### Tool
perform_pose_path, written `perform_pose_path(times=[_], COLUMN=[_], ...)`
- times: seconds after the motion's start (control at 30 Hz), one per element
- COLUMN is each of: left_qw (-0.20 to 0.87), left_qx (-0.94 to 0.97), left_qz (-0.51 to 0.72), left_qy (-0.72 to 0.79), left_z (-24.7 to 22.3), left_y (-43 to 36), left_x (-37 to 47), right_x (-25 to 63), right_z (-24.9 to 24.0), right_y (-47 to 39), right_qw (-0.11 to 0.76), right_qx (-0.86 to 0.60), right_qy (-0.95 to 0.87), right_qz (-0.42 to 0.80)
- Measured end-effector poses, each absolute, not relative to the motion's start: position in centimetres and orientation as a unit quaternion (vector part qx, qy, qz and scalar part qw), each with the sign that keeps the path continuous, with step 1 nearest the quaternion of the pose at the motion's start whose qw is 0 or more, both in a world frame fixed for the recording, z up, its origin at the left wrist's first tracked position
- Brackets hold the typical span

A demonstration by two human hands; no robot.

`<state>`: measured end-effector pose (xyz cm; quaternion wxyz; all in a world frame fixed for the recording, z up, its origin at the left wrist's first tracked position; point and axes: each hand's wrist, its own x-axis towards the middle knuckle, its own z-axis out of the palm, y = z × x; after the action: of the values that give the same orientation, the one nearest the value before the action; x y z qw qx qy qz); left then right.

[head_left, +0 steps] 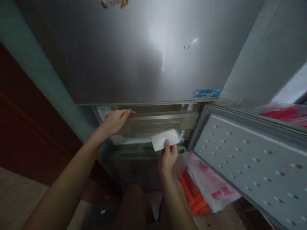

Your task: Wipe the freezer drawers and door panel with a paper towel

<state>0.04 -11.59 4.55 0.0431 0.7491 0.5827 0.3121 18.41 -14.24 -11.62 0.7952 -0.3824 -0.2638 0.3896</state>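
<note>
My right hand pinches a folded white cloth between the thumb and fingers. The cloth is a flat pad in front of the lower part of an open fridge compartment. Further left, my left hand is on the top edge of a translucent freezer drawer, its fingers together and hooked over the rim. Part of those fingers is hidden behind the edge. Inside the drawer little can be made out in the dim light.
A closed steel fridge door rises above the compartment. The lower door swings out to the right, its dimpled inner panel facing me. Beneath it are a white plastic bag and an orange crate. A red-brown door frame stands left.
</note>
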Motion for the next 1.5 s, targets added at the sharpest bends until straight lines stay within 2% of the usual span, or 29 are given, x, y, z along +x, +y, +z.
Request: perform_pose_path(times=[0.1, 0.4, 0.7, 1.07, 1.5], left_qw=[0.044, 0.045, 0.048, 0.043, 0.034], left_qx=[0.750, 0.757, 0.758, 0.761, 0.762], left_qz=[0.303, 0.302, 0.303, 0.302, 0.301], left_qy=[0.587, 0.578, 0.575, 0.572, 0.573], left_z=[4.7, 4.7, 4.7, 4.6, 4.3], left_y=[-11.7, -11.8, -11.7, -11.8, -11.5], left_x=[0.1, 0.1, 0.2, 0.2, 0.0], right_x=[20.0, 17.5, 14.8, 9.9, 14.2], right_z=[-11.6, -12.7, -12.8, -12.6, -13.2], right_y=[-12.7, -8.4, -7.3, -7.3, -6.7], right_qw=[0.799, 0.751, 0.708, 0.561, 0.459], right_qx=[-0.451, -0.409, -0.312, -0.261, -0.162], right_qy=[-0.324, -0.513, -0.632, -0.773, -0.869], right_qz=[0.233, 0.065, 0.046, 0.140, 0.087])
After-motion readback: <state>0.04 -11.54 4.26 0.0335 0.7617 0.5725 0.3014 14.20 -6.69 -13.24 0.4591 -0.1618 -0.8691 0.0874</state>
